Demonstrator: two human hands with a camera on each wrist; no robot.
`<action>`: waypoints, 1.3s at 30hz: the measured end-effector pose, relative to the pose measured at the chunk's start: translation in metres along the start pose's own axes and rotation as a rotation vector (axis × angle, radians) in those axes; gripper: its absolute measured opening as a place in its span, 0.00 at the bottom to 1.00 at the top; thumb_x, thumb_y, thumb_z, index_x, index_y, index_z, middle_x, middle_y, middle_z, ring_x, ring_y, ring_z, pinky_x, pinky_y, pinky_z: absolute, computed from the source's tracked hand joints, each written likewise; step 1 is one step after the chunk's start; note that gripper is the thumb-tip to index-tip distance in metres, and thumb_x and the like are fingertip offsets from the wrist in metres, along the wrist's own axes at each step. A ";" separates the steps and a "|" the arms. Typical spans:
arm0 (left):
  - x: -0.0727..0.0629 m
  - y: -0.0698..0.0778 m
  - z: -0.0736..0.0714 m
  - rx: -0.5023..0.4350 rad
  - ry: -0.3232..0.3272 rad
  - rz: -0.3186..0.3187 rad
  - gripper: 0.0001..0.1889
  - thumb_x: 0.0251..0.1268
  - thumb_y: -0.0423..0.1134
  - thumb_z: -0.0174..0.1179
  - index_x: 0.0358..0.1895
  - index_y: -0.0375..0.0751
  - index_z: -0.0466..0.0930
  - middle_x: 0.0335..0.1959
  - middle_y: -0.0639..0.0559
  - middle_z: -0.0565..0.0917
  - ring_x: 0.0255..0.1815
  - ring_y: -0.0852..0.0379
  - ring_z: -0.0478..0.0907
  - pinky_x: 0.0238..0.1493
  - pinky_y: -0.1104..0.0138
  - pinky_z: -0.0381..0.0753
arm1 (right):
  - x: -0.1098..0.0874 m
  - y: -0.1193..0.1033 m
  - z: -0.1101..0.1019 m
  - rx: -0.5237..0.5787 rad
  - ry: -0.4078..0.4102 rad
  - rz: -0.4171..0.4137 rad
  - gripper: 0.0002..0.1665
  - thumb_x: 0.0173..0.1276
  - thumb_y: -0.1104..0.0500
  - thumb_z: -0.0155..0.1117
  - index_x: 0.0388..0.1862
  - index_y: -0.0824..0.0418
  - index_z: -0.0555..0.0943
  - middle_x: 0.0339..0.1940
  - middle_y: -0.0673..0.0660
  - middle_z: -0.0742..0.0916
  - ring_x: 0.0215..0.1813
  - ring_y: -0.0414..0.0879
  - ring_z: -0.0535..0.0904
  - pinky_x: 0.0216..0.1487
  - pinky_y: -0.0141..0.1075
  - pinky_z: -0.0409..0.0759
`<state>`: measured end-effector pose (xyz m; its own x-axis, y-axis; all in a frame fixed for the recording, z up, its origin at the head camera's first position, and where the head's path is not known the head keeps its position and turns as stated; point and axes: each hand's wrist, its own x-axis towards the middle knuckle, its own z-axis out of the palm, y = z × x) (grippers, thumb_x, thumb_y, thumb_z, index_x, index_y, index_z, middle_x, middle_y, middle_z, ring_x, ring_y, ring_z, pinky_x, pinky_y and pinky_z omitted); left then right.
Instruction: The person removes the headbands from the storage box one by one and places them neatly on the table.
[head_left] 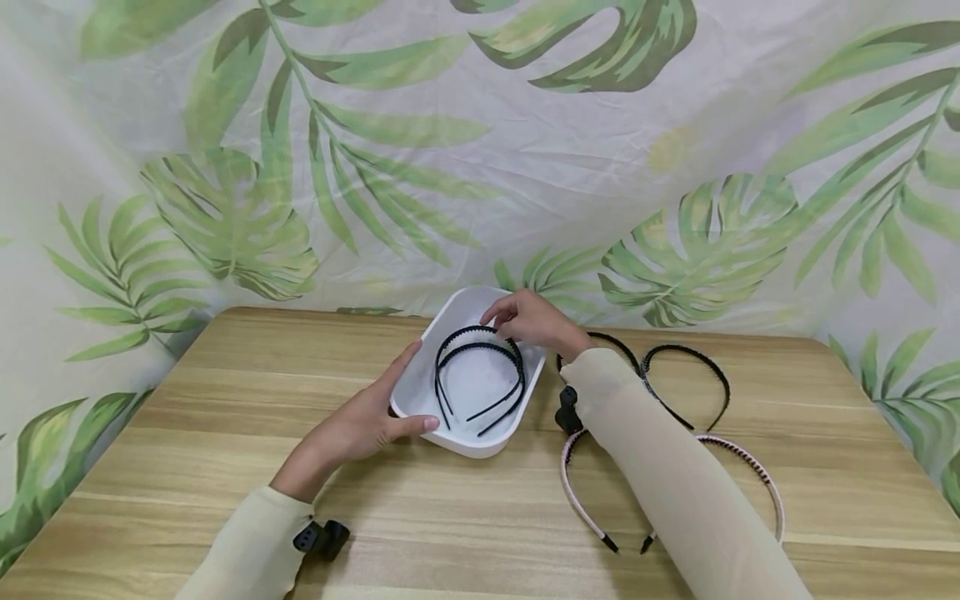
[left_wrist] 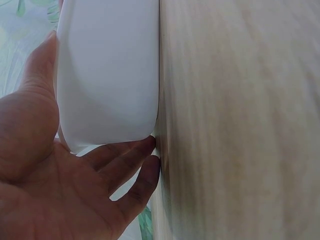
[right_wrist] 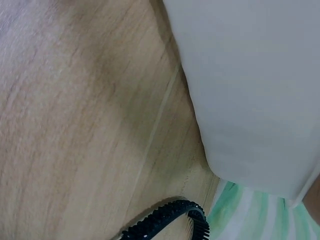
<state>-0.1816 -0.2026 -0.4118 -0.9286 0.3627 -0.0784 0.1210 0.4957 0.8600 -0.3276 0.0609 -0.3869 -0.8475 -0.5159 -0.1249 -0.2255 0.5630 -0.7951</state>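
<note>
A white plastic bin [head_left: 468, 450] stands on the table, and two thin black headbands lie in it. My left hand [head_left: 375, 417] grips its left side, thumb over the near rim and fingers along the outside. In the left wrist view that hand [left_wrist: 50, 195] cups the corner of the bin [left_wrist: 110, 75]. My right hand [head_left: 532, 321] reaches over the far right rim, its fingertips pinching the top of the upper black headband [head_left: 441, 358]. The other black headband [head_left: 480, 345] sits just below it. The right wrist view shows mostly the bin's outer wall [right_wrist: 250, 100].
Right of the bin, black toothed headbands [head_left: 686, 348] lie on the wooden table [head_left: 825, 467]. Nearer me, pale pink headband arcs [head_left: 573, 500] show on both sides of my right sleeve [head_left: 667, 475], which partly covers them. A leaf-patterned cloth [head_left: 420, 200] hangs behind the table.
</note>
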 end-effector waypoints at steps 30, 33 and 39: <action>-0.001 0.000 0.003 0.021 0.013 0.006 0.58 0.69 0.45 0.72 0.88 0.48 0.34 0.85 0.35 0.54 0.68 0.41 0.70 0.68 0.48 0.70 | -0.010 -0.011 -0.010 -0.014 0.016 -0.015 0.20 0.72 0.69 0.61 0.60 0.62 0.87 0.54 0.66 0.88 0.56 0.52 0.82 0.55 0.40 0.81; -0.001 0.000 0.002 0.019 0.013 0.008 0.58 0.69 0.44 0.72 0.88 0.48 0.35 0.85 0.34 0.54 0.66 0.41 0.71 0.66 0.49 0.71 | -0.012 -0.015 -0.013 0.004 0.026 -0.013 0.20 0.72 0.70 0.61 0.60 0.62 0.87 0.54 0.68 0.88 0.52 0.50 0.81 0.53 0.38 0.80; -0.001 0.001 0.001 0.020 0.012 0.012 0.58 0.69 0.44 0.72 0.87 0.46 0.34 0.85 0.33 0.54 0.64 0.42 0.72 0.65 0.50 0.72 | -0.016 -0.026 -0.020 0.038 0.044 0.005 0.21 0.71 0.72 0.60 0.60 0.63 0.87 0.55 0.69 0.87 0.51 0.50 0.80 0.47 0.36 0.78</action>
<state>-0.1806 -0.2015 -0.4110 -0.9311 0.3593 -0.0623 0.1386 0.5068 0.8508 -0.3180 0.0673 -0.3526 -0.8688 -0.4842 -0.1033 -0.2037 0.5397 -0.8169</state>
